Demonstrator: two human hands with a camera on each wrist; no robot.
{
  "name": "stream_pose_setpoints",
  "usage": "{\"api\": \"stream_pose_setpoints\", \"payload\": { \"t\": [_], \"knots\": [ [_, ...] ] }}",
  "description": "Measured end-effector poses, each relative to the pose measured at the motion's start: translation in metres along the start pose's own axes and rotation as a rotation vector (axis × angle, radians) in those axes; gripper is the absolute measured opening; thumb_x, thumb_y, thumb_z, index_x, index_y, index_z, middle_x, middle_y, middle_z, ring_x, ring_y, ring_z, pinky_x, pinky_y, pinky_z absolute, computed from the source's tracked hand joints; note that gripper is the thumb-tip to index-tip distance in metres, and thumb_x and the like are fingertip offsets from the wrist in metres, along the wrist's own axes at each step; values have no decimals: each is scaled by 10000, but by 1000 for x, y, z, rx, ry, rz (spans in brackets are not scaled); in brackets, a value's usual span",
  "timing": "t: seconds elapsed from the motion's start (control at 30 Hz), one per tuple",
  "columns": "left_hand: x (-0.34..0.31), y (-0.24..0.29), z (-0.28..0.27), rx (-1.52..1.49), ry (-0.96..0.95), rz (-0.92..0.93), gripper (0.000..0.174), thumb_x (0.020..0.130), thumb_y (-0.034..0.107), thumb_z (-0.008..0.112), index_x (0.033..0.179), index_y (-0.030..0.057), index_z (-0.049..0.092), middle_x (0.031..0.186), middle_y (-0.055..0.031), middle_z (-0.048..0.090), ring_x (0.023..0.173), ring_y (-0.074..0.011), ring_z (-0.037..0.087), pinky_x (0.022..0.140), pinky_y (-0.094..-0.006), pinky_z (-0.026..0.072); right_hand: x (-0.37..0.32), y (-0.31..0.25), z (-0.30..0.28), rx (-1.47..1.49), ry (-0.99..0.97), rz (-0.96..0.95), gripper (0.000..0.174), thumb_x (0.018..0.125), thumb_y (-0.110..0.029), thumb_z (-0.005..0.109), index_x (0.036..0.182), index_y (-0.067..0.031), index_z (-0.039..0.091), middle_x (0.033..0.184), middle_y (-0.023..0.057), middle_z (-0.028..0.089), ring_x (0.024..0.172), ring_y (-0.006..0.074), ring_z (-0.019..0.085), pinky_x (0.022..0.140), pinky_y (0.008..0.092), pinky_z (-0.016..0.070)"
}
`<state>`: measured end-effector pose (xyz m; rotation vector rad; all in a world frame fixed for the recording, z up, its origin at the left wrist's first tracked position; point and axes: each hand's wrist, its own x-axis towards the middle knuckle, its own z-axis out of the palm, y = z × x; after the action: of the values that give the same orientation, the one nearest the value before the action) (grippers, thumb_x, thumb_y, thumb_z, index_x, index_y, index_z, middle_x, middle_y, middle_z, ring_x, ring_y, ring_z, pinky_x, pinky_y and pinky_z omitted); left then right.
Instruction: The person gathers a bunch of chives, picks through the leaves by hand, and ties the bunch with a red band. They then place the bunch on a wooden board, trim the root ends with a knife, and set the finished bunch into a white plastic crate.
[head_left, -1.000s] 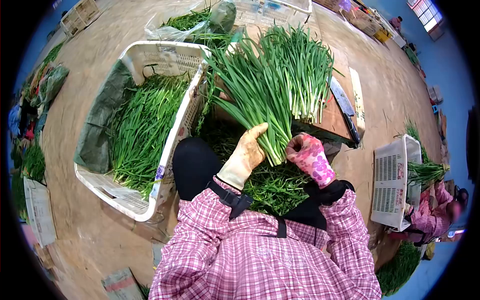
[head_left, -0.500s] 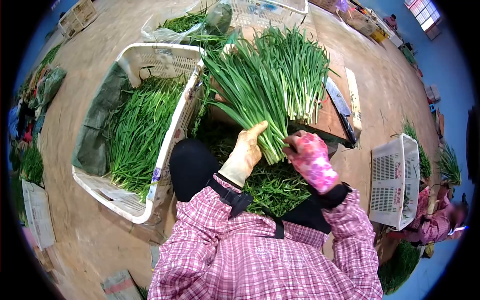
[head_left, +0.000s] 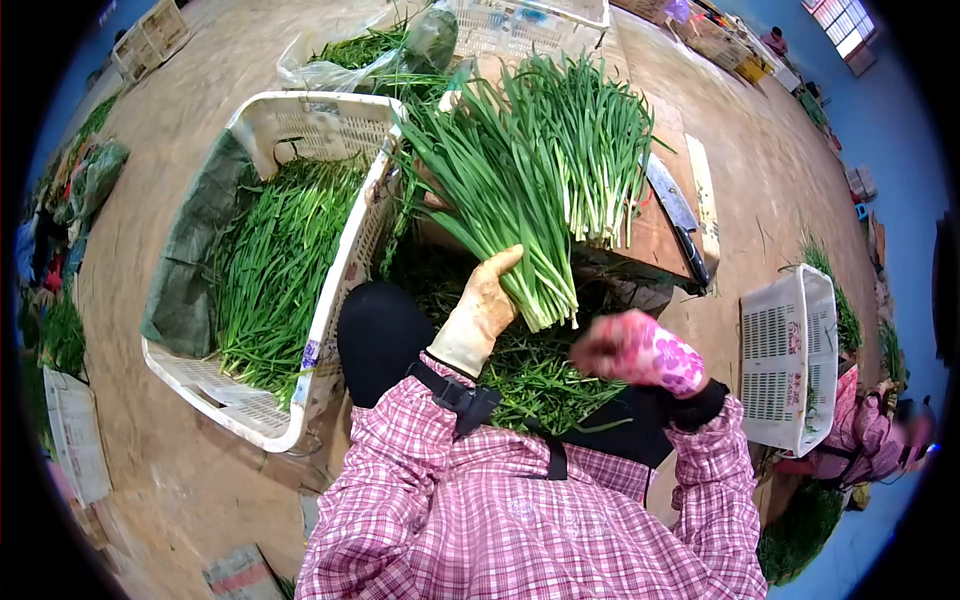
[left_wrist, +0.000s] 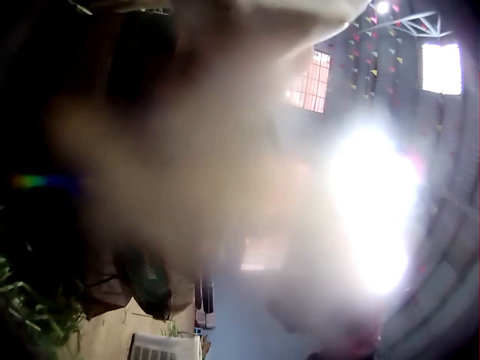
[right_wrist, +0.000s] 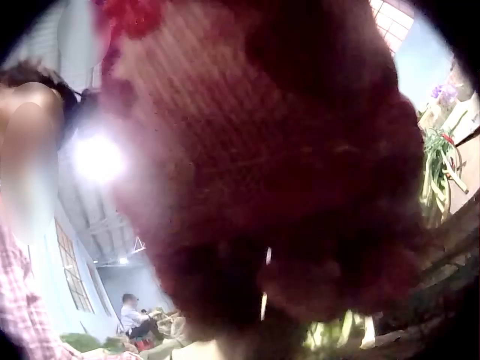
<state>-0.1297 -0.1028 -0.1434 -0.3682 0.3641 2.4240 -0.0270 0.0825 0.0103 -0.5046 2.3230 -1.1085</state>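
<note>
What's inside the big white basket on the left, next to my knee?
Loose long green leaves fill the white basket, lying lengthwise. A dark green sheet lines its far-left wall. The basket's floor is covered by the leaves, so whatever lies beneath them cannot be seen.

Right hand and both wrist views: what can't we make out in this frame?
- Right hand: motion-blurred in the head view; its fingers and any hold are unreadable.
- Right wrist view: filled by that hand, out of focus.
- Left wrist view: blur and window glare.
- Left hand: fingers hidden behind the bunch of greens it grips, head view.
- Second person: cut off by the head view's right edge.
</note>
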Motion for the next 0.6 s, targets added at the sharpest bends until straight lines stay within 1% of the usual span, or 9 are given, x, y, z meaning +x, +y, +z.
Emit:
{"api": "stream_pose_setpoints", "payload": {
  "t": [0.03, 0.1, 0.2, 0.23, 0.33, 0.43, 0.5, 0.57, 0.6],
  "knots": [
    [-2, 1, -1, -69, -52, -43, 343, 978, 153, 550, 1273, -19, 581, 1197, -197, 673, 1072, -372, 667, 971, -568, 527, 6, -12, 4, 0, 193, 93, 138, 893, -123, 712, 988, -26, 737, 877, 91, 724, 865, 207, 712, 771, 343, 565],
    [-4, 2, -1, -69, -75, -80, 390, 995, 173, 497, 1327, -29, 538, 1256, -219, 643, 1129, -390, 638, 1018, -572, 491, 31, -5, 14, -304, 403, 102, 186, 914, -183, 669, 998, -35, 745, 885, 171, 716, 820, 286, 714, 716, 388, 557],
    [-2, 3, -15, -158, -215, -116, 377, 999, 159, 499, 1322, -32, 535, 1272, -214, 634, 1143, -387, 630, 1025, -556, 487, 57, 7, 35, -460, 498, 327, 227, 895, -281, 670, 983, -89, 755, 774, 148, 706, 751, 314, 703, 710, 410, 547],
    [-3, 2, -13, -134, -149, -86, 375, 998, 156, 503, 1321, -32, 534, 1273, -213, 633, 1145, -387, 629, 1027, -552, 486, 62, 3, 39, -511, 498, 395, 217, 876, -304, 685, 957, -117, 760, 760, 126, 707, 734, 311, 701, 701, 414, 545],
    [-2, -1, -13, -117, -38, -43, 371, 999, 151, 523, 1320, -33, 533, 1275, -214, 630, 1154, -385, 622, 1036, -542, 482, 73, 19, 58, -621, 644, 338, 184, 847, -289, 713, 911, -125, 762, 747, 119, 703, 724, 305, 700, 659, 413, 543],
    [-2, -1, -19, -78, -47, -12, 376, 1008, 168, 521, 1326, -34, 527, 1273, -215, 630, 1159, -384, 619, 1040, -539, 479, 71, 28, 53, -363, 652, 354, 154, 834, -198, 718, 916, -71, 750, 702, 108, 697, 653, 237, 692, 612, 357, 532],
    [-2, 1, -19, -90, -86, -36, 382, 1012, 174, 518, 1331, -37, 519, 1274, -214, 630, 1160, -384, 619, 1037, -541, 482, 61, 31, 37, 346, 456, 333, 134, 835, -87, 682, 869, 37, 719, 663, 53, 666, 619, 91, 602, 608, 259, 502],
    [-2, 1, -18, -106, -125, -46, 389, 1015, 179, 517, 1336, -40, 512, 1277, -216, 627, 1165, -384, 616, 1039, -543, 479, 53, 34, 36, 268, 465, 263, 162, 854, -202, 694, 901, -60, 757, 752, 144, 715, 677, 249, 702, 655, 340, 544],
    [-2, 0, -18, -111, -141, -45, 392, 1016, 180, 516, 1338, -42, 509, 1281, -217, 624, 1170, -384, 613, 1044, -543, 475, 54, 34, 38, 100, 544, 305, 176, 853, -213, 707, 918, -57, 755, 748, 140, 715, 681, 240, 704, 655, 342, 544]
  ]
}}
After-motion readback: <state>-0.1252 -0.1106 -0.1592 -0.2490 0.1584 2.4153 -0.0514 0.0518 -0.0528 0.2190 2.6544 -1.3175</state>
